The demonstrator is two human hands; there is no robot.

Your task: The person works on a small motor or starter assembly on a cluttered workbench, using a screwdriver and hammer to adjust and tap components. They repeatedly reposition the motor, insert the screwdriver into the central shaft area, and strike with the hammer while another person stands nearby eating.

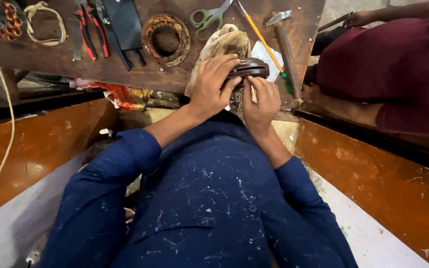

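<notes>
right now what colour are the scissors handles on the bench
Green, on the scissors beside the rusty ring; the head view shows it best.

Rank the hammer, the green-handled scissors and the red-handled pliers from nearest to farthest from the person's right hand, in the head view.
From the right hand:
1. Hammer, just right of the hand, handle running toward the bench edge.
2. Green-handled scissors, up and left, at the bench's far side.
3. Red-handled pliers, far left on the bench.
</notes>
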